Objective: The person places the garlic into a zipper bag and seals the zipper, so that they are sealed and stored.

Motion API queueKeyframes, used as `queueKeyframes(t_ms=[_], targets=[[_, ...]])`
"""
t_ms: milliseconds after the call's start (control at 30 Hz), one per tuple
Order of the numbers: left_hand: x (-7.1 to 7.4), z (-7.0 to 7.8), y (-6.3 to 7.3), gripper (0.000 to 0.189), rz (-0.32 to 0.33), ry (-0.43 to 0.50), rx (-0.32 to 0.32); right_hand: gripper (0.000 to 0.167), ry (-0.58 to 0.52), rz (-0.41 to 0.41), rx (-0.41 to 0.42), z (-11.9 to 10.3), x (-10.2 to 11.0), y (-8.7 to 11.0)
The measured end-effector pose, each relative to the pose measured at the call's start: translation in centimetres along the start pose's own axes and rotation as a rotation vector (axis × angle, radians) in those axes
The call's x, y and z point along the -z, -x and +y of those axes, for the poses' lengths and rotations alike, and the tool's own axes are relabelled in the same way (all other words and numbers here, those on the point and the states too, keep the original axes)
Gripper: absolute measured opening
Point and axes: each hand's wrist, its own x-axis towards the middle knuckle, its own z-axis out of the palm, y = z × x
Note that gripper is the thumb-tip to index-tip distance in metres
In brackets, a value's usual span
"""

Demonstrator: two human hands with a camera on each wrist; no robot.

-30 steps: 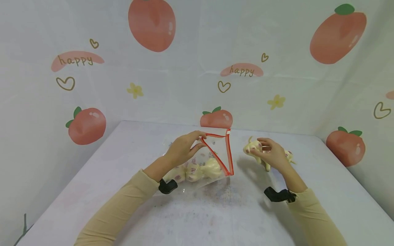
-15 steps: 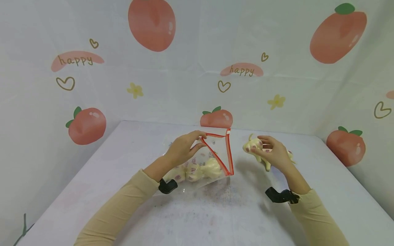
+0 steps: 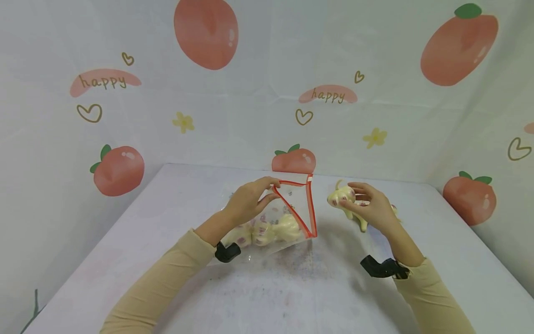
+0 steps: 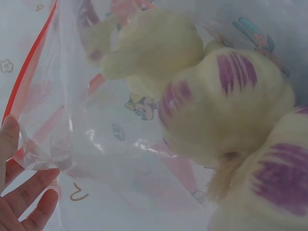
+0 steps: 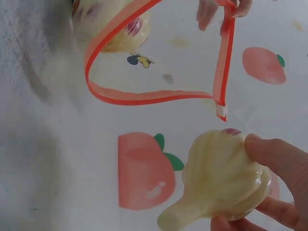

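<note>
A printed backdrop point(image 3: 246, 102), probably cloth, borders the table point(image 3: 254, 301).

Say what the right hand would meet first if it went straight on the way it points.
Leading with the garlic it holds, the right hand would probably meet the bag first, at its red-edged mouth; depth is unclear, so it might pass behind.

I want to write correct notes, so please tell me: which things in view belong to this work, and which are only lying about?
Seems part of the work:
clear bag, red rim held by the left hand
garlic inside the bag
garlic bulb in the right hand
more garlic near that hand, probably

Only there:
printed cloth
table
black wrist bands
</note>
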Motion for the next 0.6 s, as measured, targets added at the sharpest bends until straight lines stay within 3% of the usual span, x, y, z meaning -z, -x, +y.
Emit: queueKeyframes(t_ms=[600], targets=[[0.1,0.1,0.0,0.025,0.0,0.004,0.011,0.058,-0.022,-0.006,0.029,-1.1,0.0,0.6]])
